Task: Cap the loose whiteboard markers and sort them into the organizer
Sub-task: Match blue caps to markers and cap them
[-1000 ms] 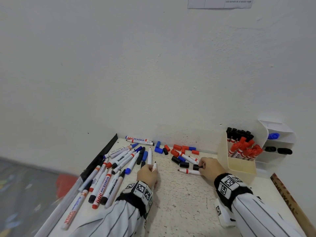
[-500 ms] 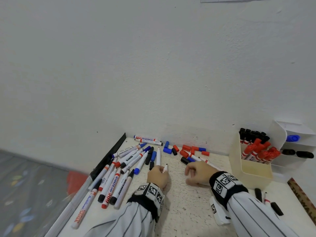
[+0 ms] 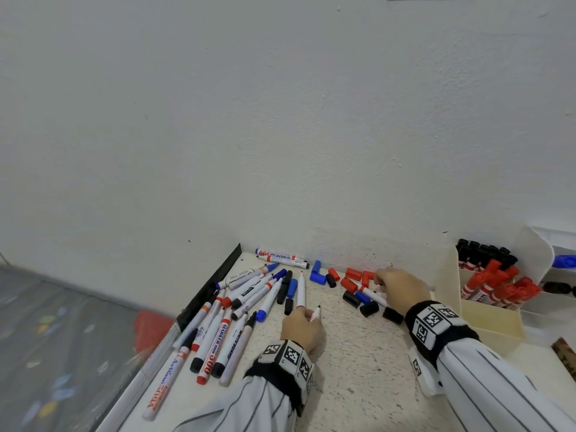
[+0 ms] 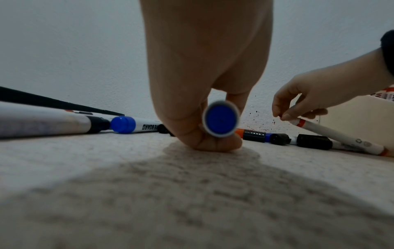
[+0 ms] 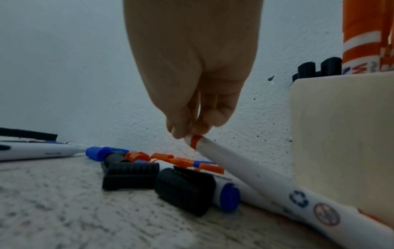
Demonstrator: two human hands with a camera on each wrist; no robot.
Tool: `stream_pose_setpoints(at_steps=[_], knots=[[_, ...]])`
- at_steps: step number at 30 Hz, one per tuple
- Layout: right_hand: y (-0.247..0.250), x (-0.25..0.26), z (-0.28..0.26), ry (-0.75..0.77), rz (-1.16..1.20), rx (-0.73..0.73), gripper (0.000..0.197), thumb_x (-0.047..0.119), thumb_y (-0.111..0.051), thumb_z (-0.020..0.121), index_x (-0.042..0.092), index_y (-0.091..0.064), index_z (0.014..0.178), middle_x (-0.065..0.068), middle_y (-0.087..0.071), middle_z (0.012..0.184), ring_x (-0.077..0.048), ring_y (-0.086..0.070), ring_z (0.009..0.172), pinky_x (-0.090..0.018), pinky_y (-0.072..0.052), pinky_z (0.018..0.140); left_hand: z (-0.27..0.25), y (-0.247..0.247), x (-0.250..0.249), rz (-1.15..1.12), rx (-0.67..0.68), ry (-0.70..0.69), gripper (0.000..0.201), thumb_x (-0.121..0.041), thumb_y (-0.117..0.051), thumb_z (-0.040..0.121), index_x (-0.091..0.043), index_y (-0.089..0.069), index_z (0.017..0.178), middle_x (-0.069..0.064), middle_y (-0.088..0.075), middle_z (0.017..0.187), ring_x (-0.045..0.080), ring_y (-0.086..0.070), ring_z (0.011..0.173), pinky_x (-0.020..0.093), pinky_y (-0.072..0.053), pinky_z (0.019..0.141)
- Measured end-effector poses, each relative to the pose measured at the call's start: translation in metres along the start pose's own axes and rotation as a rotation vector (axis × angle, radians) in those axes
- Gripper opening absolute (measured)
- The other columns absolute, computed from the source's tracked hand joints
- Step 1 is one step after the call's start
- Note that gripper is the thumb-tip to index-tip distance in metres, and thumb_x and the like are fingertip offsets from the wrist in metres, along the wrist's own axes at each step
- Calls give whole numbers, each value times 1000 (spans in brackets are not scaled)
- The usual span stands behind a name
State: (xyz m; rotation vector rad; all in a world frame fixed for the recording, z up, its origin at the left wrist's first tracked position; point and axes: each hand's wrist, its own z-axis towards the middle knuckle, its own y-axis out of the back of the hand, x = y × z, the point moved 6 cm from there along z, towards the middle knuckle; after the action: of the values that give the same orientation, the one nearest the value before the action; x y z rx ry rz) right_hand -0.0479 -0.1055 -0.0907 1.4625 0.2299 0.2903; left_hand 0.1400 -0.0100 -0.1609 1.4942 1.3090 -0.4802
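Note:
My left hand rests on the speckled table and grips an uncapped white marker, nib pointing away; its rear plug is blue. My right hand reaches to the wall and pinches the nib end of a red-banded marker, lifting that end while its rear stays on the table. Loose red caps, blue caps and black caps lie around it. The cream organizer at the right holds red markers and black ones.
A heap of several loose markers lies left of my left hand, beside a black strip along the table's left edge. The wall stands right behind the caps. White shelves adjoin the organizer. A red object lies on the floor.
My right hand left the black caps, swung towards my left hand, then reached back to the wall and took hold of the red-banded marker. My left hand has stayed put with its marker.

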Motion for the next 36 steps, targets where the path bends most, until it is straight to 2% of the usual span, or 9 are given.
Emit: stream_pose_setpoints(at_steps=[4,7,11,13,16,20,27,32,36], knots=[[-13,1,3,-9,75,51,17,21,-48,93,14,-60,103,-5,-59,104,-17,-53,86,-27,-44,75,-1,1,-1,8,-15,-10,25,-24,-50,93,-17,-56,116,7,-56,122,25,-60,109,38,-51,94],[-22,3,4,-72,152,98,22,14,-45,92,18,-63,106,-4,-58,112,-20,-56,100,-28,-47,82,-1,2,-1,-8,-40,-29,27,-23,-49,93,-17,-56,119,6,-57,123,24,-61,106,37,-52,92],[-15,24,13,-26,201,45,25,15,-43,92,20,-63,106,0,-59,115,-18,-53,102,-30,-47,85,-3,2,-4,5,-58,-66,31,-28,-49,95,-17,-56,123,5,-57,125,19,-59,108,27,-49,92],[-12,43,19,67,236,40,28,19,-42,94,23,-61,114,2,-57,122,-17,-48,111,-31,-42,95,-3,4,-4,-7,-61,-69,31,-28,-49,95,-17,-56,123,5,-57,125,20,-59,108,28,-50,93],[-18,72,22,138,180,194,37,27,-36,97,32,-46,133,6,-40,144,-19,-32,130,-41,-24,110,-5,5,-5,-25,-69,-60,29,-25,-48,95,-17,-55,122,5,-56,123,21,-59,108,32,-50,93],[-26,94,22,117,22,331,43,32,-27,100,42,-30,141,9,-22,153,-24,-18,139,-50,-9,111,-9,5,-6,-21,-79,-84,28,-25,-47,96,-16,-55,121,3,-57,121,17,-57,107,25,-47,89],[-28,96,27,88,16,171,23,31,-36,95,31,-56,107,6,-49,123,-19,-37,118,-46,-24,103,-10,7,-6,-14,-68,-64,29,-22,-45,96,-15,-53,123,5,-55,125,17,-54,112,21,-41,88],[-30,96,36,57,59,206,41,43,-29,95,45,-29,136,1,-40,139,-24,-33,125,-48,-22,103,-12,6,-7,-30,-75,-50,26,-23,-46,95,-16,-55,119,5,-56,121,18,-57,108,26,-48,91],[-38,106,42,68,-19,322,48,52,-15,96,48,-5,143,0,-28,150,-29,-28,131,-50,-17,107,-14,7,-7,-28,-101,-53,26,-24,-47,95,-16,-56,118,5,-58,119,19,-57,108,27,-47,91]])
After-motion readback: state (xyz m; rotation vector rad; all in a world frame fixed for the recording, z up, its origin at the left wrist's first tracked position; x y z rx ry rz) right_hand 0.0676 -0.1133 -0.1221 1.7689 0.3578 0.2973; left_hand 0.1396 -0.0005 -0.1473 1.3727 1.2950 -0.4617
